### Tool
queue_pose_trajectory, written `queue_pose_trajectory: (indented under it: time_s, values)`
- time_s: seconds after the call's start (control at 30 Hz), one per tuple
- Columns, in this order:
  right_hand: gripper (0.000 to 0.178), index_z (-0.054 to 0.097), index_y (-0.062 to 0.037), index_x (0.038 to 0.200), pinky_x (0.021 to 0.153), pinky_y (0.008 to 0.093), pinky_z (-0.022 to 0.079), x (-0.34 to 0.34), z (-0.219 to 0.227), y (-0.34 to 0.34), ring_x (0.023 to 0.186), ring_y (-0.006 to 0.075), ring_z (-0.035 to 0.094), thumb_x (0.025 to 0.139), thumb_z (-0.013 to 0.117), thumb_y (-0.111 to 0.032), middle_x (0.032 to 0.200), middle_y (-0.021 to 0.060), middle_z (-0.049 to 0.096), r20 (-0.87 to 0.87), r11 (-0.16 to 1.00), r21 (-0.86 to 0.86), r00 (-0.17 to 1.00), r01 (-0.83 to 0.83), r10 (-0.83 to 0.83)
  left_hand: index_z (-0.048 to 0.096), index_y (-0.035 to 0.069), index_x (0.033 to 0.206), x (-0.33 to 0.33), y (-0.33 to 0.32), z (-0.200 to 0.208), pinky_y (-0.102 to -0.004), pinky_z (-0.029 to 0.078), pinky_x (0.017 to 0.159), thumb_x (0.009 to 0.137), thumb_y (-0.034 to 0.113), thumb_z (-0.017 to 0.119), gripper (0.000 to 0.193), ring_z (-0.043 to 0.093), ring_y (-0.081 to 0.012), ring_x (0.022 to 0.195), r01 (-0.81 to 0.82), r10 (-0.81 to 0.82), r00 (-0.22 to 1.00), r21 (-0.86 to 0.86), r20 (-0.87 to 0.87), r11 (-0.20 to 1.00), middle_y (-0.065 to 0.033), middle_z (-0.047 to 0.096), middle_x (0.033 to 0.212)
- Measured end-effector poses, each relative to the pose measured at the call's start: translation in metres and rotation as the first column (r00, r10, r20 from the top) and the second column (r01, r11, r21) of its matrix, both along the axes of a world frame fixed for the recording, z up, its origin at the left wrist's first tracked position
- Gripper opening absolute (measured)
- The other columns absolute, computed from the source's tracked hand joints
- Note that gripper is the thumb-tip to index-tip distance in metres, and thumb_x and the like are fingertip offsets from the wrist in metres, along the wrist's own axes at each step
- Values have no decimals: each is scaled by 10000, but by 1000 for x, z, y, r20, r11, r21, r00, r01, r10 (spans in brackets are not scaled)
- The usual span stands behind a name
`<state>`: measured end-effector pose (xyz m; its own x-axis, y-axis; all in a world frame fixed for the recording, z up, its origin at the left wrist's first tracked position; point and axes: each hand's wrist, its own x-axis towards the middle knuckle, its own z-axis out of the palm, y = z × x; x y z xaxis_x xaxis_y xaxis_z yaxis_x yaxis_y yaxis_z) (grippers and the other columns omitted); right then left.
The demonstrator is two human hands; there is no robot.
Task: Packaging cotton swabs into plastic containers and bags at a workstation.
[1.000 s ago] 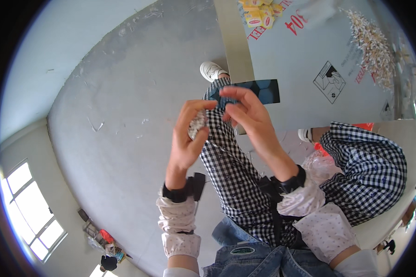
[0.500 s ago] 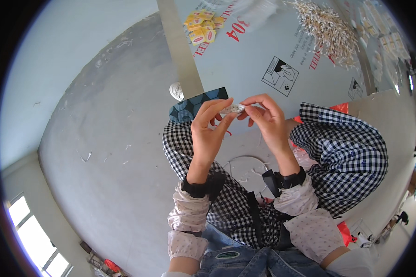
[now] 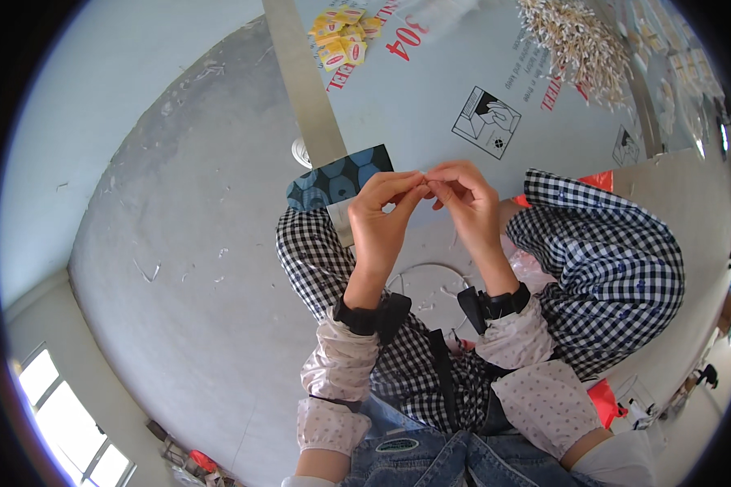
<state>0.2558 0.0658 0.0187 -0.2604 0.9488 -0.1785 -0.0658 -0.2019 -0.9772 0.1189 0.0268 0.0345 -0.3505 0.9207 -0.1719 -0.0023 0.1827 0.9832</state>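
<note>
In front of my lap both hands are raised, with their fingertips pressed together. My left hand [image 3: 380, 217] is closed in a pinch, thumb against fingers. My right hand [image 3: 469, 203] pinches from the other side, touching the left fingertips. The small clear packet with white bits, visible half a second ago, is now almost wholly hidden by the fingers. Just beyond my left hand is a dark board-like piece with blue round shapes [image 3: 333, 183]. Black bands circle both wrists.
A table with a pale blue printed covering [image 3: 414, 105] lies ahead. On it are yellow packets [image 3: 341, 36], a heap of cotton swabs [image 3: 577, 53] and clear plastic packs [image 3: 690, 69] at far right. Checked black-and-white cloth [image 3: 609, 276] covers my legs. A round hoop [image 3: 430, 268] shows below my hands.
My fingertips have come together over the small clear packet, which showed between them before. The left hand has moved slightly right. The view has shifted a little.
</note>
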Motion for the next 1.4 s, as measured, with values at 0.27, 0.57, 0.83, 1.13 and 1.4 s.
queue_pose_trajectory:
  time_s: [0.27, 0.57, 0.83, 1.13, 1.4]
  values:
    - [63, 649, 15, 967, 675, 239, 545, -2, 9, 0, 808, 114, 651, 923, 649, -31, 996, 46, 626, -52, 994, -107, 998, 12, -17, 727, -11, 1034, -9, 0, 7, -194, 490, 661, 884, 26, 703, 157, 611, -69, 751, -5, 64, 964, -226, 257, 974, -34, 698, 899]
    - [81, 629, 3, 939, 645, 225, 529, -4, 12, 5, 763, 85, 638, 905, 677, -54, 858, 32, 649, -13, 976, -219, 1000, -10, 7, 703, -9, 990, -2, -3, 0, -194, 491, 659, 899, 50, 694, 109, 619, -58, 747, -52, 73, 985, -128, 159, 990, -22, 687, 857]
    - [100, 626, 1, 919, 600, 226, 515, -3, 10, 9, 707, 81, 624, 908, 678, -85, 837, 38, 657, 83, 985, -171, 996, 0, 14, 695, -26, 1009, 6, 0, 1, -192, 491, 665, 902, 44, 689, 128, 613, -61, 750, -72, 86, 983, -91, 163, 993, -27, 681, 850]
    - [150, 652, 45, 1027, 682, 261, 572, 7, 14, 14, 765, 135, 678, 941, 625, -75, 891, 95, 697, -75, 924, -366, 993, -112, 90, 685, -21, 1041, 0, 1, 6, -172, 439, 601, 866, 95, 740, 217, 581, -39, 710, 6, 19, 994, -230, 107, 973, -18, 664, 816]
    - [138, 652, 35, 1056, 765, 270, 568, 7, 21, 14, 849, 162, 694, 946, 594, -27, 977, 96, 697, -168, 943, -320, 985, -96, 43, 677, -4, 1156, -14, -9, 0, -194, 508, 709, 869, -8, 702, 287, 632, -72, 863, 5, 35, 951, -128, 306, 992, -50, 672, 960]
